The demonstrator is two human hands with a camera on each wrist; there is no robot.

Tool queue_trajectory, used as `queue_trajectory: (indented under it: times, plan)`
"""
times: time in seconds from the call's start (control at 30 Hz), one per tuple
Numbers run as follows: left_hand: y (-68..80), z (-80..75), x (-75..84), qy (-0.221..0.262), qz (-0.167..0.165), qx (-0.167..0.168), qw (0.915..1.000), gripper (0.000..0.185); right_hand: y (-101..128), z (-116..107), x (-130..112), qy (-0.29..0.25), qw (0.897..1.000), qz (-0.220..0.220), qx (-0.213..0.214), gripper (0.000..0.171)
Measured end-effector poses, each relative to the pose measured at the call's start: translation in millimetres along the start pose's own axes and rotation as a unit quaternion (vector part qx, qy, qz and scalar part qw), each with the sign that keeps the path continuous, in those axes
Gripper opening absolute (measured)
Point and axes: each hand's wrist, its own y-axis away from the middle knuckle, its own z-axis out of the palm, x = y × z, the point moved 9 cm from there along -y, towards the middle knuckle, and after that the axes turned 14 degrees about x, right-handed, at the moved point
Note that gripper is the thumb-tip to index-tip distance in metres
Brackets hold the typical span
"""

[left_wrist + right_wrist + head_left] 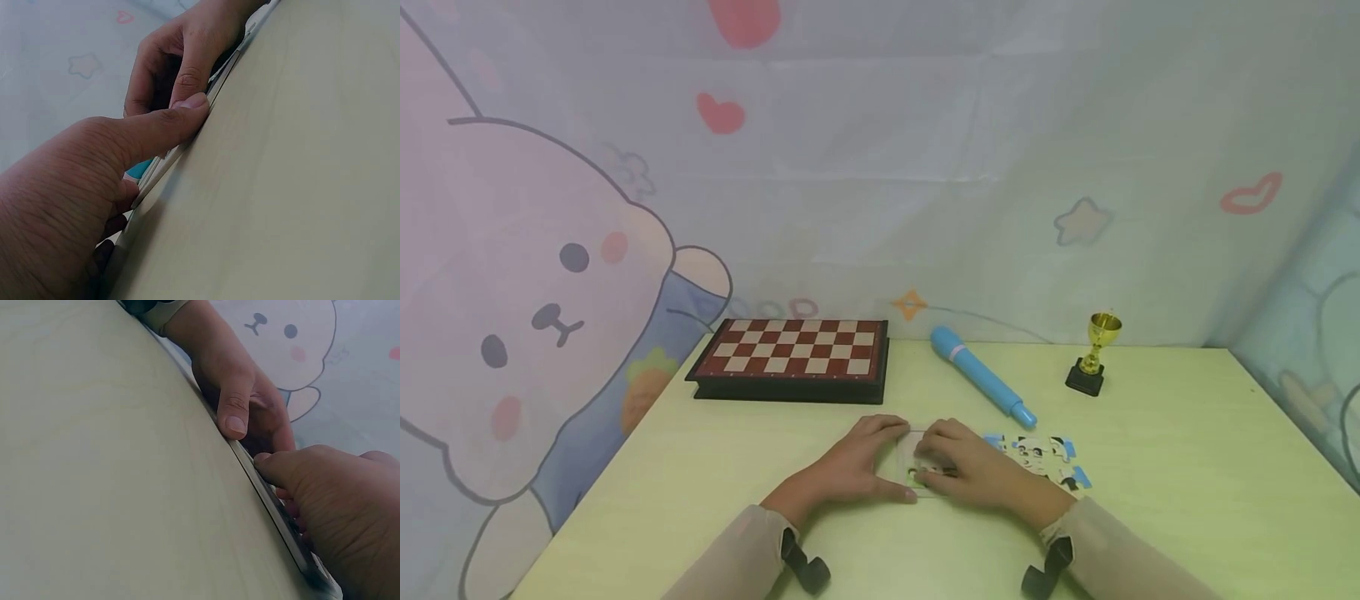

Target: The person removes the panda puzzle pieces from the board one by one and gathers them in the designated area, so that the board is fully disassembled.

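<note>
While both hands meet at the middle of the pale green bench (1150, 467), the scene reads left to right as follows.

Chessboard (793, 348): closed case, far left of centre, well apart from the hands.

Left hand (857, 462): fingers curled over the left edge of the puzzle tray (913, 454), thumb pressed along its near edge, as the left wrist view shows.

Puzzle tray: flat on the bench between the two hands, mostly covered by them.

Right hand (973, 471): fingers bent down onto the tray, gripping its right part; thumb at the near edge.

Blue pen-shaped toy (981, 375): lies slantwise behind the hands.

Loose puzzle pieces (1045, 457): just beside the right hand.

Trophy (1093, 354): small, gold, upright, far right.

Risk: the thin tray may slip or flip if one hand lifts unevenly; the right wrist could scatter the loose pieces.

Writing: none readable anywhere.
</note>
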Motion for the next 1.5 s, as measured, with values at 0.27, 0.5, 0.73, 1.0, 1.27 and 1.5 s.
queue_trajectory:
  times: [0.27, 0.5, 0.73, 1.0, 1.27, 1.5]
  plan:
    - [1.2, 2.9, -0.8, 0.000, -0.005, 0.000, 1.0000, 0.103, 3.9, 3.1, 5.3, 0.006, 0.999, 0.040, -0.022, 0.018]
    - [0.0, 1.0, 0.8, -0.004, -0.003, -0.002, 1.0000, 0.103, 4.3, 1.4, 0.6, -0.003, 0.999, 0.037, -0.026, 0.026]
    - [-0.8, -1.2, 2.3, -0.009, -0.003, -0.002, 0.9999, 0.102, 2.7, 1.8, -0.9, -0.009, 0.999, 0.032, -0.030, 0.023]
    - [-0.3, -2.5, 2.1, -0.008, 0.003, 0.003, 1.0000, 0.103, 1.2, 3.3, -0.5, 0.002, 0.998, 0.052, -0.033, 0.026]
    - [1.1, 1.6, -1.8, -0.007, -0.003, -0.002, 1.0000, 0.105, 4.0, 4.3, 0.0, -0.003, 0.998, 0.049, -0.026, 0.029]
    - [0.5, -0.4, 0.0, -0.006, 0.003, 0.001, 1.0000, 0.104, 2.8, 1.6, -1.9, -0.028, 0.999, 0.039, -0.014, 0.032]
